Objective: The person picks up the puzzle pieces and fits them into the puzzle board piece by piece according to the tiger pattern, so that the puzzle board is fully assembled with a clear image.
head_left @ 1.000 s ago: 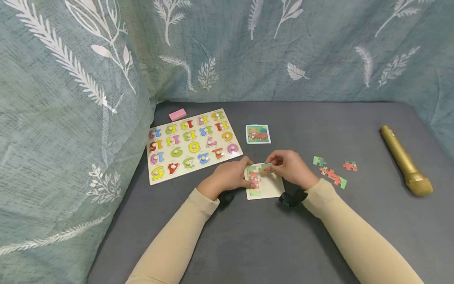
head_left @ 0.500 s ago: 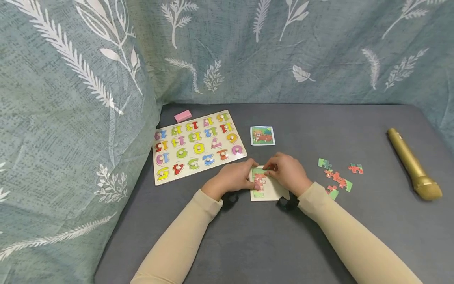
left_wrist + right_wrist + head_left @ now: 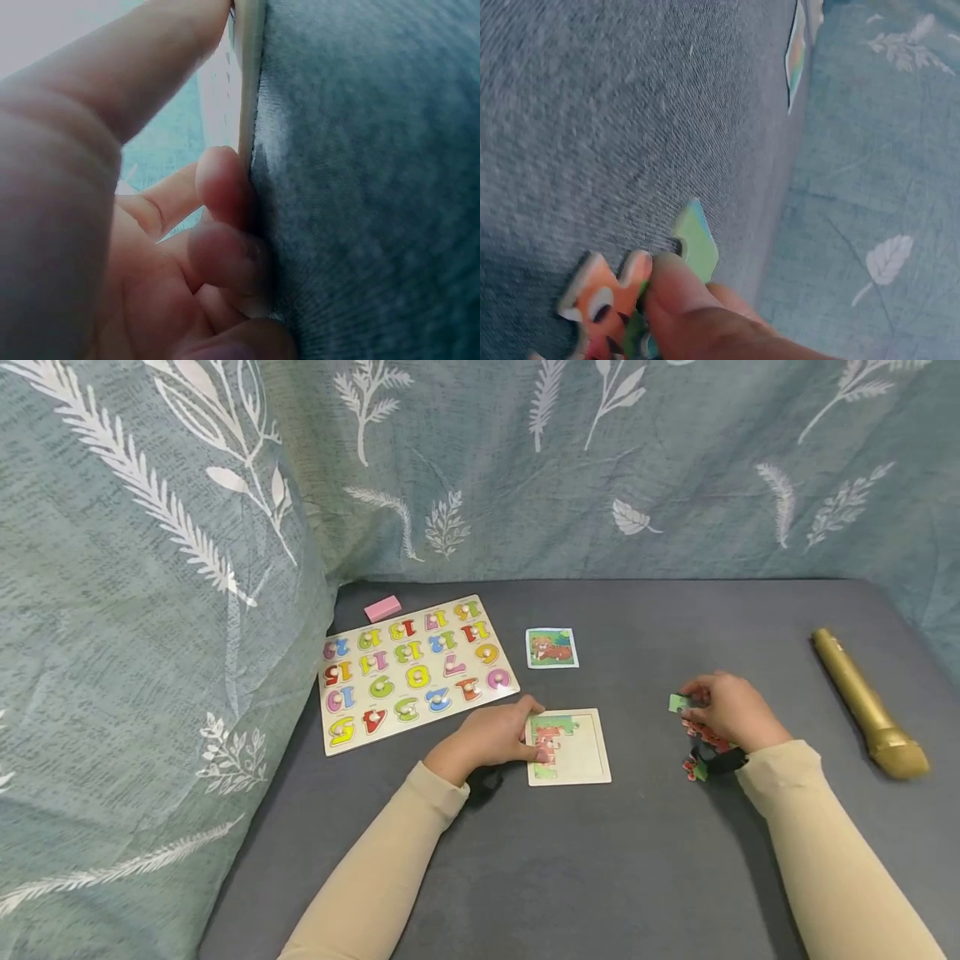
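My left hand [image 3: 491,737] grips the left edge of a small puzzle tray [image 3: 583,760], thumb on top. Joined green and red-brown jigsaw pieces fill the tray's left side and part of its far edge; the rest is bare. In the left wrist view, curled fingers [image 3: 229,255] lie against the edge of the tray [image 3: 249,82]. My right hand [image 3: 738,710] is over the loose pieces at the right, pinching a green puzzle piece [image 3: 677,702]. The right wrist view has the thumb on this green piece [image 3: 699,244], beside an orange piece [image 3: 604,300] with a printed eye. My hand partly hides the other pieces.
Beyond the tray lies a small bear picture card [image 3: 551,648]. A wooden number board [image 3: 390,722] with knobbed numerals sits at the left, with a pink block [image 3: 382,607] behind it. A gold microphone [image 3: 866,702] lies far right. A leaf-patterned curtain [image 3: 480,468] borders the table.
My right hand has left the tray's far-left corner, where a green piece now sits, and moved right to the loose pieces. My left hand stays on the tray.
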A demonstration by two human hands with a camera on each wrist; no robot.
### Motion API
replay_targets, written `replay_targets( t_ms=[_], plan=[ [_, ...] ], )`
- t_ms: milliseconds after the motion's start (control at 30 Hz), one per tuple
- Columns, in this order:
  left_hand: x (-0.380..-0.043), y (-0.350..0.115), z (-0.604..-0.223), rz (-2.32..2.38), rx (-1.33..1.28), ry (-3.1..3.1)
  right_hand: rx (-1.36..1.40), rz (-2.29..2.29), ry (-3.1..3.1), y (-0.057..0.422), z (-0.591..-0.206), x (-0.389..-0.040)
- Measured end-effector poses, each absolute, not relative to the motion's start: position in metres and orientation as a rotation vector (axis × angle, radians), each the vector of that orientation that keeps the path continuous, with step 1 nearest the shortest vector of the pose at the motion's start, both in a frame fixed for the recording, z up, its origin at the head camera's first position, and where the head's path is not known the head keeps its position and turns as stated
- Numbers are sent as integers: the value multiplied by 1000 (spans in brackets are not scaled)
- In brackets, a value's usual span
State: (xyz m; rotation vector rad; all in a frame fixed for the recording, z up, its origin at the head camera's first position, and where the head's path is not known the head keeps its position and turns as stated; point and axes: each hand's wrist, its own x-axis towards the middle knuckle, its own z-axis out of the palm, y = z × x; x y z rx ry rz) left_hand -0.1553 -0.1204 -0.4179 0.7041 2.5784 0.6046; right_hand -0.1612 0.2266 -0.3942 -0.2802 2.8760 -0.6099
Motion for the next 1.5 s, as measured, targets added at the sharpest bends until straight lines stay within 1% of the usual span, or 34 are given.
replay_targets(
  t_ms=[100, 200, 367, 500, 667, 900, 1067, 1200, 1300, 1400, 1500],
  plan=[
    [-155, -122, -418, 611, 697, 2585, -310, -723, 2828, 234, -397, -164],
    [-154, -122, -418, 616, 696, 2579, -359, -809, 2833, 225, -392, -160],
    [-154, -118, -420, 606, 716, 2572, -407, -1158, 2703, 180, -388, -146],
    [-155, -115, -419, 600, 713, 2584, -361, -1243, 2666, 147, -405, -143],
    [-156, -111, -418, 574, 735, 2580, -345, -1130, 2765, 132, -425, -143],
    [-157, -112, -417, 572, 744, 2583, -443, -1039, 2874, 128, -432, -140],
    [-156, -114, -418, 590, 736, 2576, -621, -864, 3018, 121, -430, -133],
    [-155, -115, -420, 580, 728, 2583, -854, -562, 3177, 115, -426, -127],
    [-154, -116, -421, 580, 724, 2591, -971, -297, 3229, 109, -422, -123],
    [-153, -117, -420, 592, 720, 2596, -998, -99, 3177, 105, -417, -116],
    [-153, -119, -420, 604, 708, 2599, -964, -189, 3060, 109, -412, -112]
  ],
)
